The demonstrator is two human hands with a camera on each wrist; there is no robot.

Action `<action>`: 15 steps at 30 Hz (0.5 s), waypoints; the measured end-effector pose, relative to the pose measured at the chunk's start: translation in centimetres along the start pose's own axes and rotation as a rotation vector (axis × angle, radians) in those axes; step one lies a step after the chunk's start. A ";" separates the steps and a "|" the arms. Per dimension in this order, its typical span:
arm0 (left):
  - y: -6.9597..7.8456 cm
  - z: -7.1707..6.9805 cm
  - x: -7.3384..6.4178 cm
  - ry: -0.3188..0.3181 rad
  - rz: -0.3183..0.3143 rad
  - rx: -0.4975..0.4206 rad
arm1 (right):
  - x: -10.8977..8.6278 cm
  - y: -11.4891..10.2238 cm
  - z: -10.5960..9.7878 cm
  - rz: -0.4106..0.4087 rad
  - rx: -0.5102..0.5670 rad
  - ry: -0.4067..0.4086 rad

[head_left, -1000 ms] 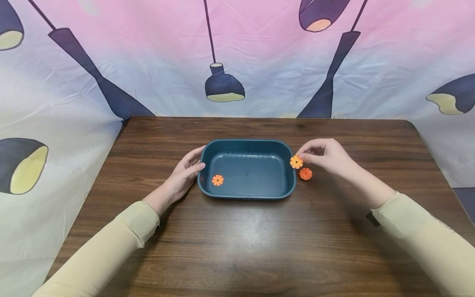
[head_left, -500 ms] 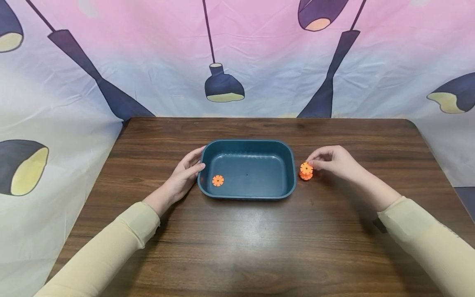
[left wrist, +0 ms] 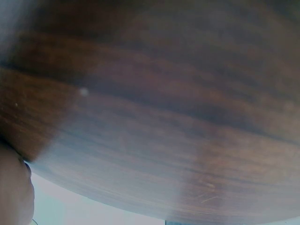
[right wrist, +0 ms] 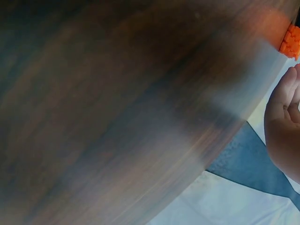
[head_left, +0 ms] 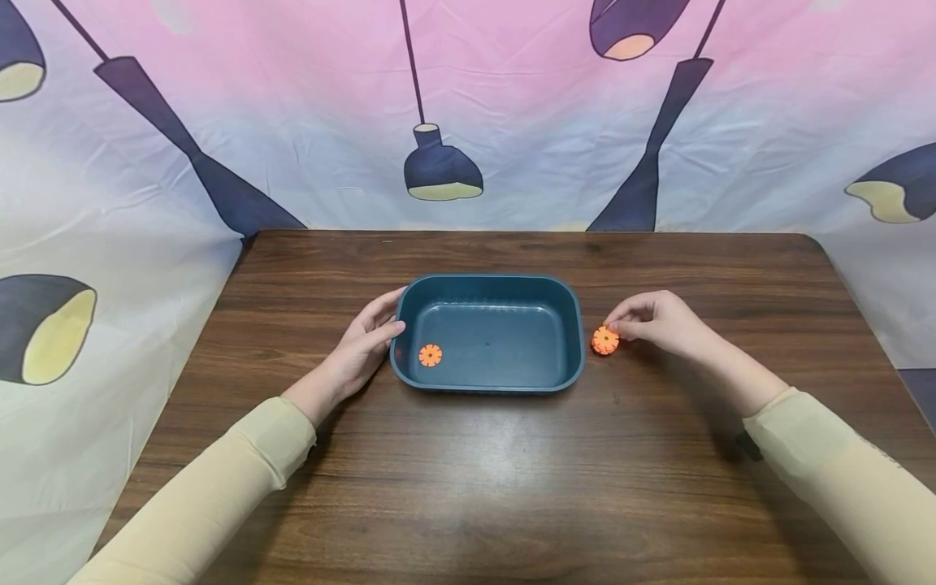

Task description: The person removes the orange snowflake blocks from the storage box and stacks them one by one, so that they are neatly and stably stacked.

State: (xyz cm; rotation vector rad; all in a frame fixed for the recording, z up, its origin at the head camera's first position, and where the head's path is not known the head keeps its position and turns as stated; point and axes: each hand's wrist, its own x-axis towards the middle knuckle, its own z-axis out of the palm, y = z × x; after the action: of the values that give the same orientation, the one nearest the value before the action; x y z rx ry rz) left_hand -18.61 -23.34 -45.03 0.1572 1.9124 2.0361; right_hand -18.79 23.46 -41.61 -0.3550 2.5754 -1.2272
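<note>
A dark teal plastic bin (head_left: 487, 390) stands at mid-table, with one orange notched disc (head_left: 430, 356) lying inside at its near left. My left hand (head_left: 356, 357) holds the bin's left end, thumb at the rim and fingers along the outer wall, their tips hidden. Just outside the right wall, my right hand (head_left: 661, 325) pinches a light orange interlocking disc (head_left: 605, 338) between thumb and finger. It overlaps a redder orange stack below it. In the right wrist view that stack of discs (right wrist: 291, 42) shows at the right edge, just beyond my fingertips (right wrist: 291, 75).
The brown wooden table (head_left: 468, 487) stretches in front of the bin and to both sides. Behind it hangs a pink and pale blue cloth (head_left: 526, 97) printed with lamps. The left wrist view shows mostly blurred tabletop.
My right hand has moved right and down from the bin's right rim, bringing the pinched disc over the redder stack. My left hand and the bin have stayed put.
</note>
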 end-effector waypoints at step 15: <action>0.0 0.0 0.0 0.005 -0.006 0.002 | 0.3 0.4 0.0 0.001 -0.070 0.022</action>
State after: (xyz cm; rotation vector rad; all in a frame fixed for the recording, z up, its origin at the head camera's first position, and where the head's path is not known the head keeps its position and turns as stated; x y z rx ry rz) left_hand -18.63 -23.36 -44.98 0.1474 1.9157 2.0324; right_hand -19.13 23.58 -42.02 -0.3570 2.6414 -1.1494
